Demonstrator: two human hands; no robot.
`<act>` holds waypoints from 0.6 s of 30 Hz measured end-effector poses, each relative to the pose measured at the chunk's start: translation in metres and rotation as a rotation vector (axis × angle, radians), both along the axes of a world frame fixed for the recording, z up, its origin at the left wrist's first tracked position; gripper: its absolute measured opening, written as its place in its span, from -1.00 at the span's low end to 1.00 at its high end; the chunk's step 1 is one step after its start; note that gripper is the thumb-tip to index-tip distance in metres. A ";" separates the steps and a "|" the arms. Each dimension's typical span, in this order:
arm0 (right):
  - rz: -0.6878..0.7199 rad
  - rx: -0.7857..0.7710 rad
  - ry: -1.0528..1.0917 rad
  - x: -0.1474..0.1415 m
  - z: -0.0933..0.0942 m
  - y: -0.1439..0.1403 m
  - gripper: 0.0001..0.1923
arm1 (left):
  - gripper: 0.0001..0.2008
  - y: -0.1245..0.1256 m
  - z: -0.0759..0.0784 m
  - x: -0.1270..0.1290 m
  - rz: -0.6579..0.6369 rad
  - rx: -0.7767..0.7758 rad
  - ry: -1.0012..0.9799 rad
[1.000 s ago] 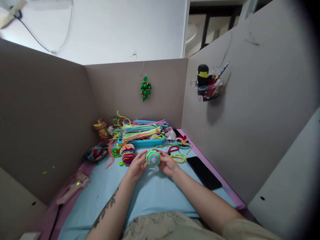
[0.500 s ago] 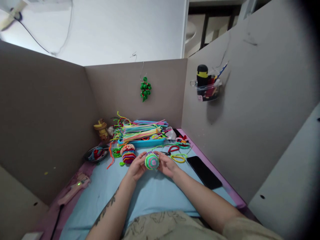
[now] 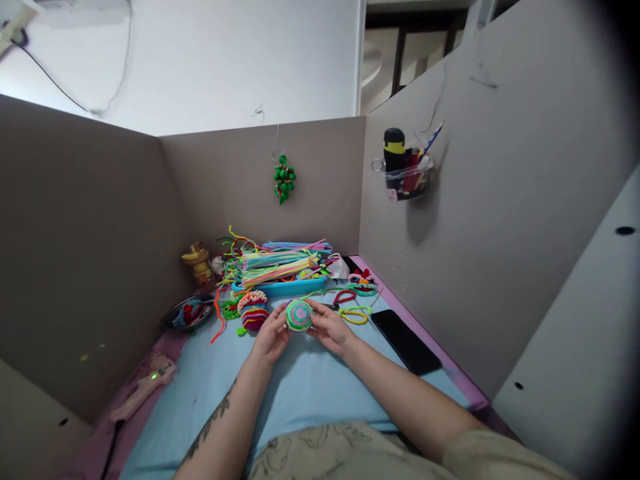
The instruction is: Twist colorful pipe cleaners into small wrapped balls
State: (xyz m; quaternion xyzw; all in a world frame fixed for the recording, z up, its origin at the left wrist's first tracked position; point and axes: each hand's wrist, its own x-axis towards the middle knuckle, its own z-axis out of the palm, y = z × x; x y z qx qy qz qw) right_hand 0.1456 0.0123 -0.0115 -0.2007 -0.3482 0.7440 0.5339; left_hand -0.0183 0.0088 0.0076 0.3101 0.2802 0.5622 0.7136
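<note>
A round, striped ball of coiled pipe cleaners, in pink, teal, purple and yellow-green, is held above the table. My left hand grips its left side with curled fingers. From the right, my right hand closes on the other side; some fingertips are hidden behind the ball. Just left of my left hand sits a multicoloured striped piece with a peach bobbled top. Scissors with red and yellow handles lie beyond my right hand.
A blue tray heaped with pipe cleaners stands at the back. To the right lies a black phone; at left are a dark bowl and a pink corded tool. Grey partitions enclose the table.
The ball has been tilted slightly in my hands, so its coiled pink centre sits higher. The whole view has shifted a little; both hands keep their hold.
</note>
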 end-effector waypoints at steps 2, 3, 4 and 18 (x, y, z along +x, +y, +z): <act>-0.002 0.010 -0.016 -0.001 0.000 -0.001 -0.48 | -0.66 0.002 -0.002 0.000 0.010 -0.009 0.014; -0.005 0.010 -0.020 -0.001 0.000 -0.001 -0.47 | -0.65 0.003 -0.004 0.000 0.014 -0.016 0.021; -0.010 0.007 -0.020 -0.001 -0.001 -0.001 -0.47 | -0.65 0.003 -0.005 0.000 0.018 -0.025 0.027; 0.012 -0.045 0.102 -0.001 -0.002 0.003 -0.51 | -0.64 0.005 -0.009 0.000 0.010 -0.049 -0.019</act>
